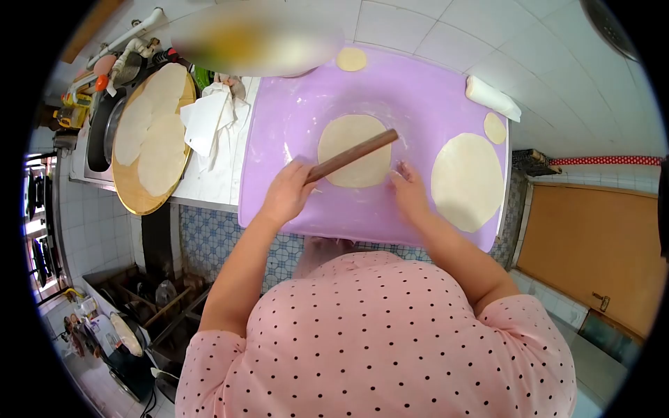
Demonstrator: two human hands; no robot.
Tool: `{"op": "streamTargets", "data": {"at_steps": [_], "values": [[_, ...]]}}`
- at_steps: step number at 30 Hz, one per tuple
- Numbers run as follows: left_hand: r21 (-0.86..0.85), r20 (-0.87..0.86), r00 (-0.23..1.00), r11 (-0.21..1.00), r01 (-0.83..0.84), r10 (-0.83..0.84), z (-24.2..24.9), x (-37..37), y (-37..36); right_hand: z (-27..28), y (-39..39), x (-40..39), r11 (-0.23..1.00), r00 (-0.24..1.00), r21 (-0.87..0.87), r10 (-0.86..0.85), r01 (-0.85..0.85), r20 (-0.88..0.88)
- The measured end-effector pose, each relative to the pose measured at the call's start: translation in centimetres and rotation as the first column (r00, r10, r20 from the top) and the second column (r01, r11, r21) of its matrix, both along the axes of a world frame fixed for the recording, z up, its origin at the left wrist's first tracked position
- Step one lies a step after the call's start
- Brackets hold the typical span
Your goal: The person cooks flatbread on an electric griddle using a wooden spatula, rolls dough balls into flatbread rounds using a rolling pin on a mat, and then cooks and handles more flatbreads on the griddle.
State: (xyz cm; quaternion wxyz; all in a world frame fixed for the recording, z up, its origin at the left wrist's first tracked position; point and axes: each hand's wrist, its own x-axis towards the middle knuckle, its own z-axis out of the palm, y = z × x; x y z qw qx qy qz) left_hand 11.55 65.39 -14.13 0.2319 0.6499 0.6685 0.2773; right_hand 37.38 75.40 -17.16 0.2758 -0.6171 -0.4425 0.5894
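My left hand (286, 189) is closed around the near end of a brown wooden rolling pin (354, 155), which slants up to the right across a round sheet of dough (341, 136). The dough lies flat on a purple mat (279, 209). At the right edge of this sheet is my right hand (410, 187), thumb and forefinger a little apart, the tips close by the rim. Further right, a larger rolled-out dough sheet (467, 182) rests on the mat, with a small dough disc (495, 128) above it. Another small disc (351, 59) lies at the back.
A golden round tray (125, 191) with several dough sheets (164, 157) sits at the left by the sink (98, 150). White cloths (208, 120) lie beside it. A white roll (492, 99) rests at the mat's back right corner. A blurred shape (258, 38) covers the back left.
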Motion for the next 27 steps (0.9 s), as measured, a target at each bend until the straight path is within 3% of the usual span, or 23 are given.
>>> {"op": "streamTargets", "data": {"at_steps": [1,4,10,13,16,19,21,22,23,24,25,27], "values": [[0.016,-0.036,0.999,0.999,0.037,-0.037,-0.3,0.6,1.2,1.3,-0.5,-0.9,0.962,0.967,-0.23,-0.191,0.15,-0.168],[0.032,-0.095,0.989,0.993,0.117,-0.113,-1.6,0.7,3.2,3.1,-1.4,-2.8,0.872,0.906,-0.4,-0.38,0.283,-0.185],[0.051,-0.186,0.96,0.974,0.22,-0.207,-2.8,0.5,3.5,1.4,-1.3,-3.6,0.824,0.963,-0.546,-0.247,0.15,-0.109],[0.048,-0.214,0.949,0.967,0.249,-0.233,-2.8,0.2,3.6,1.2,-1.5,-4.1,0.837,0.994,-0.546,-0.078,0.025,-0.074],[0.019,-0.215,0.941,0.962,0.273,-0.263,-2.3,-0.1,3.8,1.5,-0.3,-4.8,0.837,0.997,-0.546,-0.051,0.014,-0.053],[0.094,-0.201,0.96,0.972,0.216,-0.194,-1.2,0.2,3.5,2.2,2.1,-5.6,0.891,0.925,-0.454,-0.181,0.011,-0.333],[0.127,-0.206,0.969,0.978,0.164,-0.136,-1.2,0.9,3.6,2.1,3.7,-5.4,0.985,0.987,-0.093,0.14,-0.147,-0.074],[0.118,-0.221,0.969,0.983,0.14,-0.111,-1.6,1.2,4.0,2.1,4.5,-5.1,0.961,0.961,0.076,0.258,-0.266,0.097],[0.109,-0.236,0.968,0.987,0.116,-0.087,-1.8,1.4,4.3,1.6,5.1,-4.3,0.824,0.893,0.37,0.326,-0.429,0.311],[0.096,-0.243,0.966,0.989,0.111,-0.085,-2.0,1.6,4.6,0.8,5.7,-3.2,0.569,0.798,0.573,0.301,-0.59,0.522],[0.082,-0.247,0.965,0.991,0.107,-0.084,-2.1,1.7,4.9,1.0,6.0,-2.9,0.239,0.692,0.651,0.188,-0.72,0.697],[0.059,-0.264,0.96,0.992,0.116,-0.096,-2.6,1.9,5.1,1.2,5.9,-2.5,0.275,0.601,0.538,0.272,-0.797,0.751]]}}
